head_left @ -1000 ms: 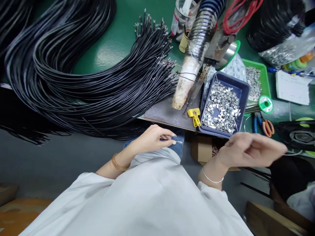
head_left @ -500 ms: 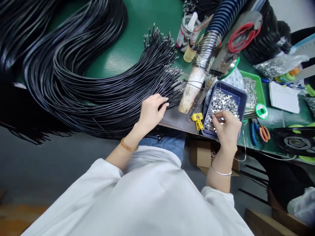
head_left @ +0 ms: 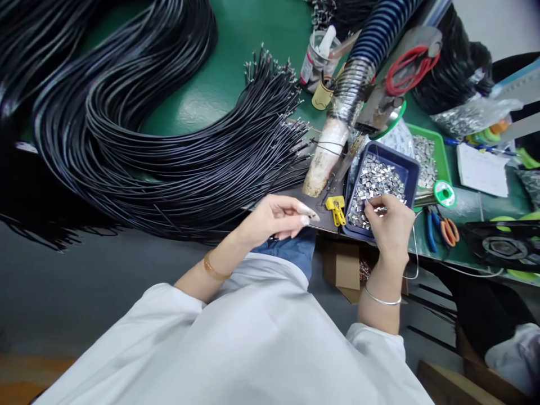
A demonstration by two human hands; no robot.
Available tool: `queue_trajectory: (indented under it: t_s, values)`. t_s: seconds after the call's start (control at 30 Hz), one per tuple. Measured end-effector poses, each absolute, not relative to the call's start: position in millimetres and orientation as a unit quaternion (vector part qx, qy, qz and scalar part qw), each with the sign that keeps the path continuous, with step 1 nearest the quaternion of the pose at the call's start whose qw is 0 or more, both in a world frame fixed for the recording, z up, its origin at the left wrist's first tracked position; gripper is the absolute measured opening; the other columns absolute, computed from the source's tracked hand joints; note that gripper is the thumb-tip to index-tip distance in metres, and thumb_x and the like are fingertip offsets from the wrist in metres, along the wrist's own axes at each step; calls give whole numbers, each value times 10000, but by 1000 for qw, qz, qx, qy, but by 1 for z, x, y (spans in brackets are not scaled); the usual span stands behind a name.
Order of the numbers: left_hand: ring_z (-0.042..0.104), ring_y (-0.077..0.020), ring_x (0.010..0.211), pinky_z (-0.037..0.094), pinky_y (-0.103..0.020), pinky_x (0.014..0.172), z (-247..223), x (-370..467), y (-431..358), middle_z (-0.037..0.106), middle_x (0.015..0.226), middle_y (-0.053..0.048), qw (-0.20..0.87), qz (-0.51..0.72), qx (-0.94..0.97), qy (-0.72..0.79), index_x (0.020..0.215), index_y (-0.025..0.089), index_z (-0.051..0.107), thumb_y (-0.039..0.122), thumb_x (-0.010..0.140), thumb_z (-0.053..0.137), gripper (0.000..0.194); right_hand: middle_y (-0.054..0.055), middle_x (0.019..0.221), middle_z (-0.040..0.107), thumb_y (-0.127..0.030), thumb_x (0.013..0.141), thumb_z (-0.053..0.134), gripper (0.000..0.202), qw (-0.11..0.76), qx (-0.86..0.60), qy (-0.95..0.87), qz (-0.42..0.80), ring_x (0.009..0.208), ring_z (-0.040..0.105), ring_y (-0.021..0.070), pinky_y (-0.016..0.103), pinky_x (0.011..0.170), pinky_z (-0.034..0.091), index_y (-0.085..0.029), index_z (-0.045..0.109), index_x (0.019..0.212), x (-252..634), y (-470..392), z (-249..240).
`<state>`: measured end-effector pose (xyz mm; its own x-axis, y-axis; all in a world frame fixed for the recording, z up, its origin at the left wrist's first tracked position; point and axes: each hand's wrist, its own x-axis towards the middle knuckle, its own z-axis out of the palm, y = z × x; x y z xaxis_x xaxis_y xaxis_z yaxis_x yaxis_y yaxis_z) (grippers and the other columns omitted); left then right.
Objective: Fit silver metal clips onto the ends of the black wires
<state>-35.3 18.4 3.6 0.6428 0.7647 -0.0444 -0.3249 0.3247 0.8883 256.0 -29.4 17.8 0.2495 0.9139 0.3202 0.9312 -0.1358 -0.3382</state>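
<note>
Over the near tray [head_left: 400, 158], metal pieces [head_left: 379, 179] are being pinched at by the right hand [head_left: 390, 220], something tiny [head_left: 312, 216] by the left hand [head_left: 276, 218].

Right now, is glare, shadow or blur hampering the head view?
Head view: pale glare on the green table, glinting metal pieces; same view: near-black shadow below the black cables at left; same view: left hand and right hand fairly sharp.

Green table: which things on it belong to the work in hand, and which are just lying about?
Seemingly in use: blue tray and small metal pieces, at the right hand; black cables, near the left hand.

Seemingly just lying about: yellow clip; white notepad; blue-handled tool.
</note>
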Motion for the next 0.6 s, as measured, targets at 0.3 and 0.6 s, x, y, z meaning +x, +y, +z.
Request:
queue_trajectory:
  t_s: [0.3,0.6]
  values:
    - [442,-42,425,343,-184,421,-1,-2,3,579,528,42,755,399,416,314,754,135,675,299,705,831,232,-8,842,684,-239,852,697,125,539,-641,-530,130,697,695,135,283,624,575,-219,597,779,162,-56,19]
    - [572,-60,538,489,-161,558,-5,1,-1,649,619,22,703,440,453,328,699,133,656,235,694,819,192,18,949,720,-225,879,694,41,549,-592,-543,231,880,707,138,268,708,622,-238,726,857,140,-56,1]
